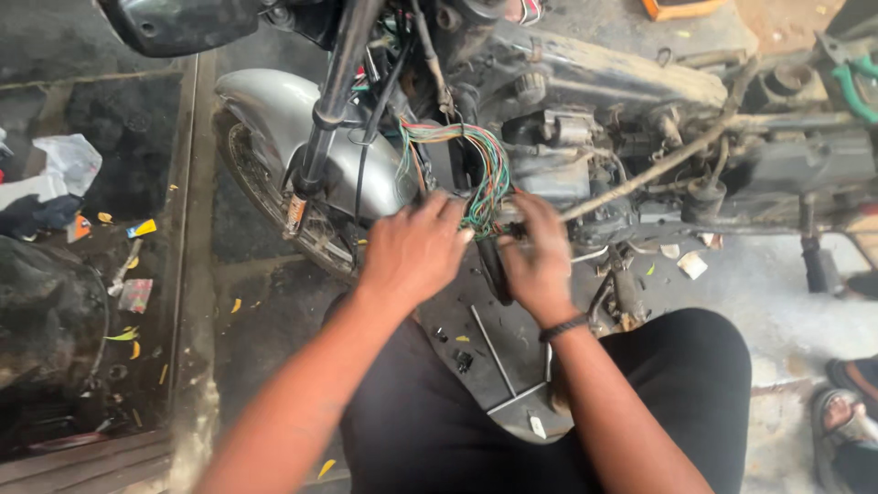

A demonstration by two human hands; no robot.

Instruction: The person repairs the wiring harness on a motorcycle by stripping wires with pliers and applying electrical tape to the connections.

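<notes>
My left hand (pixel 413 249) and right hand (pixel 535 261) meet on the bundle of coloured wires (pixel 483 178) hanging from the stripped motorcycle frame (pixel 631 87); the left fingers curl at the bundle's lower end, though I cannot tell how tightly they close; the right fingers pinch narrow on a small dark connector (pixel 508 230) at the wire ends, which steadies it while the left sorts the strands. The bundle hangs at twelve o'clock from my hands, between the fork tube (pixel 337 87) at eleven and the grimy engine (pixel 585 165) at one; the front wheel with its silver mudguard (pixel 274 114) sits at ten. Loose metal rods (pixel 494 352) lie on the floor at six, between my knees, close enough to grab. Green-handled pliers (pixel 855 87) rest at two o'clock, far off.
</notes>
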